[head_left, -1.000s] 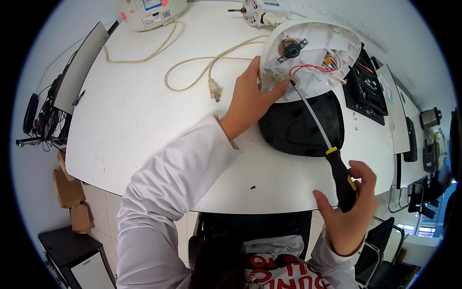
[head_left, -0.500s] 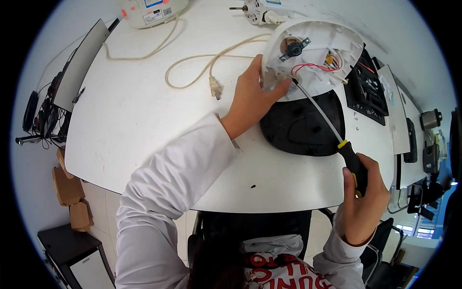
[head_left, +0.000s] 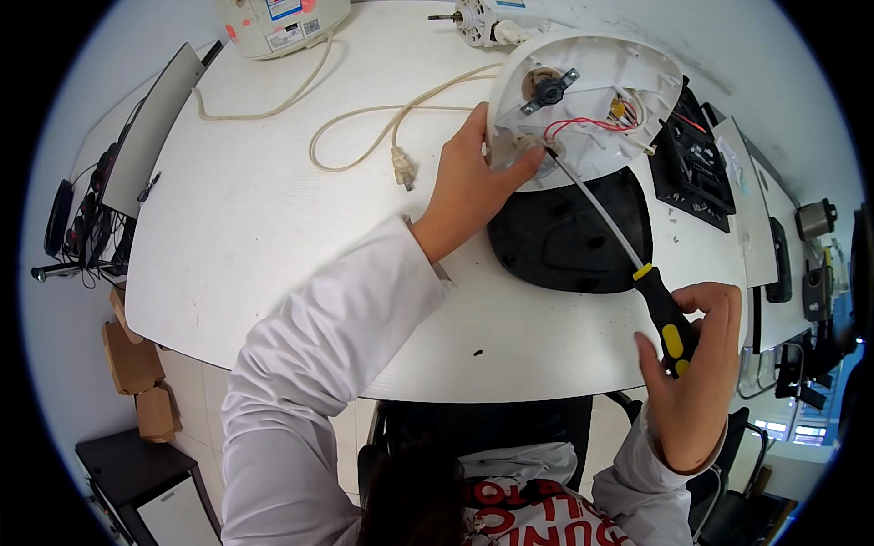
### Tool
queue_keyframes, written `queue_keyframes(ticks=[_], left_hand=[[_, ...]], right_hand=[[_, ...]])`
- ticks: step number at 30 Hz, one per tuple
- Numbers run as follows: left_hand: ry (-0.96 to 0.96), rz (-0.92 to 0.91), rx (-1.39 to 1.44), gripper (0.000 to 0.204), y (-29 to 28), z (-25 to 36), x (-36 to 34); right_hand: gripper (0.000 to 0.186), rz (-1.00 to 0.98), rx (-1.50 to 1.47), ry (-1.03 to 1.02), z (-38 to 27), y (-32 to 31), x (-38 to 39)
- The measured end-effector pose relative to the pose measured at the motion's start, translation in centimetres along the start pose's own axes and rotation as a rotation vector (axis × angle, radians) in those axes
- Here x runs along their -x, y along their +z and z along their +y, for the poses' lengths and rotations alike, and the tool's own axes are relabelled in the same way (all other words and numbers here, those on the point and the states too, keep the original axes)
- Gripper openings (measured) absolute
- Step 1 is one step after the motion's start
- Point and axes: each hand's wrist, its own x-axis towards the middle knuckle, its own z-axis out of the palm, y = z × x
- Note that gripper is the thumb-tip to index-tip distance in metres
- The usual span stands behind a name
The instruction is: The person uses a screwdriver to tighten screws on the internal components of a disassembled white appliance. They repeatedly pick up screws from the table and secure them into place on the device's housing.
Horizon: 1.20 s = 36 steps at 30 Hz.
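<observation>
white plastic is most of what you're working on here: your left hand (head_left: 469,187) is clamped on the lower left edge of the white appliance shell (head_left: 592,100), which sits tilted up in the upper right of the frame with its open inside facing you, thumb pressed at the rim and the other fingers curled round the back. inside it you can see a dark bracket (head_left: 549,88) near the top and some red wires (head_left: 583,126) running across the middle. your right hand (head_left: 692,373) is down in the lower right, fingers wrapped fairly loosely round the black and yellow handle of the screwdriver (head_left: 660,314), and the long shaft runs up and left so the tip lands inside the shell right beside your left thumb. under the shaft there's a black oval base plate (head_left: 569,241) lying flat on the white table (head_left: 255,218), just below the shell. a cream power cord (head_left: 382,127) loops across the upper middle of the table with its plug (head_left: 401,167) lying near your left wrist. another white appliance (head_left: 282,23) sits at the top left edge, and a black circuit board part (head_left: 696,155) rests to the right of the shell. a curved monitor (head_left: 146,132) stands at the far left edge.
</observation>
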Motion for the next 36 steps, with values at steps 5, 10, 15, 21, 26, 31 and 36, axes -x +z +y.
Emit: queue_keyframes(ticks=[5,10,15,21,26,31,36], left_hand=[[0.015,0.002,0.039,0.037,0.1,-0.2,0.0],[0.019,0.005,0.043,0.037,0.2,0.0,0.0],[-0.001,0.011,0.028,0.037,0.2,0.2,0.1],[-0.003,0.004,0.022,0.038,0.2,0.5,0.1],[0.01,0.0,0.022,0.04,0.2,0.5,0.0],[-0.006,0.004,0.031,0.04,0.0,0.3,0.1],[-0.01,0.012,0.043,0.038,0.3,0.3,0.1]], right_hand=[[0.041,0.152,0.056,-0.029,0.0,0.0,0.0],[0.033,0.223,-0.009,-0.023,0.2,0.9,0.5],[0.027,0.172,-0.078,-0.002,0.0,0.9,0.7],[0.033,0.006,-0.318,0.21,1.0,0.8,0.2],[0.046,-0.078,-0.274,0.153,0.0,0.3,0.0],[0.036,0.067,-0.123,0.0,0.6,0.7,-0.1],[0.034,0.136,-0.012,-0.032,0.3,-0.1,-0.3]])
